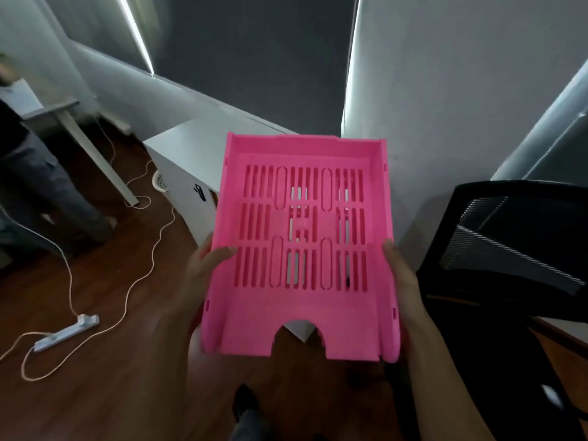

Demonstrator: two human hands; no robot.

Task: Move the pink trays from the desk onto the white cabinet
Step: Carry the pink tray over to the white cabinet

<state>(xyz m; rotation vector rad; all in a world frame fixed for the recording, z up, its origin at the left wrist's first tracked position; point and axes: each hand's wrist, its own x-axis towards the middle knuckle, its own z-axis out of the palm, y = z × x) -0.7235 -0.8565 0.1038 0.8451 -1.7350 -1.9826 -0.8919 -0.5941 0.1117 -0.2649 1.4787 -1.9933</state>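
Observation:
A pink slotted plastic tray [302,307] is held level in the air in front of me, its notched open end toward me. My left hand [203,268] grips its left side with the thumb over the rim. My right hand [402,278] grips its right side the same way. The white cabinet [191,148] stands just beyond and below the tray, its top bare where visible; the tray hides the cabinet's near right part.
A black mesh office chair [515,243] is close on my right. A power strip [65,332] and white cables [152,249] lie on the wooden floor at left. Another person [35,173] stands far left by a white table leg [95,151]. A white wall [445,90] rises behind.

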